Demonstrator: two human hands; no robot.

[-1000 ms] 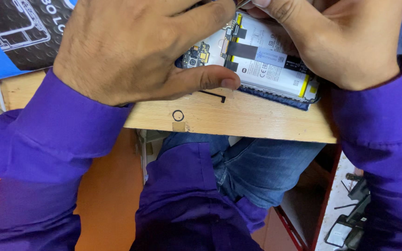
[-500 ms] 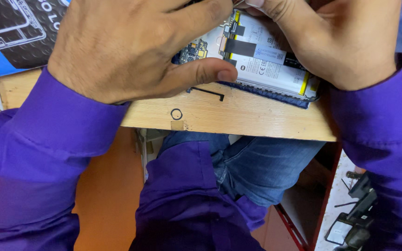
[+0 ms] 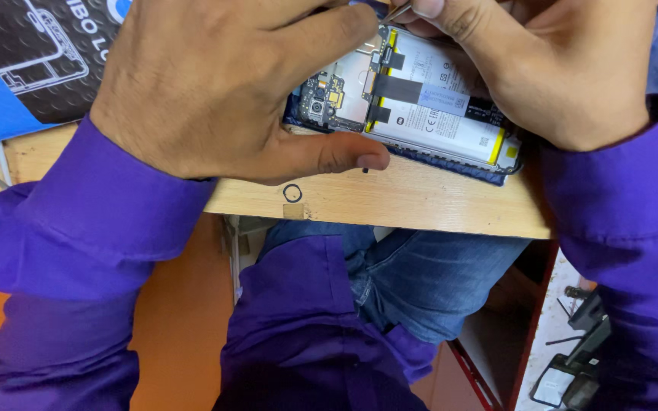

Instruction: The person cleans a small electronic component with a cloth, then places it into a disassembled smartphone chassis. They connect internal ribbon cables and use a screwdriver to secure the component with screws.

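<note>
The opened phone [image 3: 413, 106] lies back-up on the wooden bench [image 3: 420, 199], close to its near edge, its long axis running from upper left down to lower right, with the white battery [image 3: 439, 114] filling the right part and the circuit board [image 3: 329, 99] at the left end.

Going from left to right: a dark printed mat [image 3: 32, 53] covers the bench's far left corner. The left hand [image 3: 222, 84] comes next, laid flat over the phone's left end, thumb stretched along the near side of the frame and forefinger bent across the top, so it clamps the phone between them. A small black ring [image 3: 292, 192] sits on the wood just below the thumb.

The right hand [image 3: 550, 68] reaches in over the phone's right end, and its fingertips pinch a thin metal tool [image 3: 396, 11], probably tweezers, though only the tip shows at the frame's top edge. That tip points down-left at the phone's upper middle, right beside the left forefinger, so the right hand is nearer the working spot.
</note>
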